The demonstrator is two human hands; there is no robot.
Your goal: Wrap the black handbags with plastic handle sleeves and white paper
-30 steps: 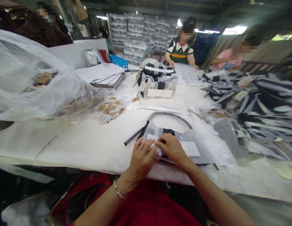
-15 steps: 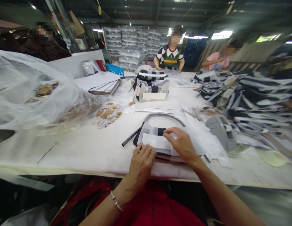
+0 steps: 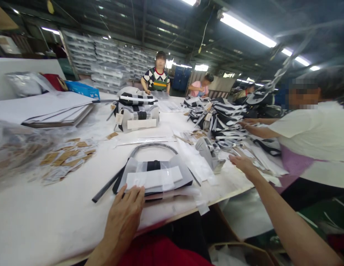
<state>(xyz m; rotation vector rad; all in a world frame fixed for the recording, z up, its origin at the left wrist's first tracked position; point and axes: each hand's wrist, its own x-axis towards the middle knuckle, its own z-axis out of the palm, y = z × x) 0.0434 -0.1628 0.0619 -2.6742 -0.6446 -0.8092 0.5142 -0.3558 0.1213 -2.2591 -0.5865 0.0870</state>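
Note:
A grey and black handbag (image 3: 185, 171) lies on the table in front of me, its strap arched behind it. Translucent wrapping and a white paper strip (image 3: 152, 177) cover its front, and clear tape crosses the strip. My left hand (image 3: 127, 203) rests on the bag's near left edge, fingers laid out flat. Away from the bag, my right hand (image 3: 244, 167) is stretched to the right, fingers reaching forward with nothing visible in them. Closest to it stands a grey tape dispenser (image 3: 206, 152), a little to its left.
Wrapped bags (image 3: 141, 117) sit farther back. Loose brown and white tags (image 3: 68, 157) and a stack of white sheets (image 3: 50, 107) lie left. A heap of black and white bag pieces (image 3: 224, 114) lies right, beside a co-worker in white (image 3: 313, 133). Two more people work behind.
My right hand has left the wrapped bag and moved right, towards the dispenser. My left hand stays on the bag. The view has turned right, bringing in the co-worker in white.

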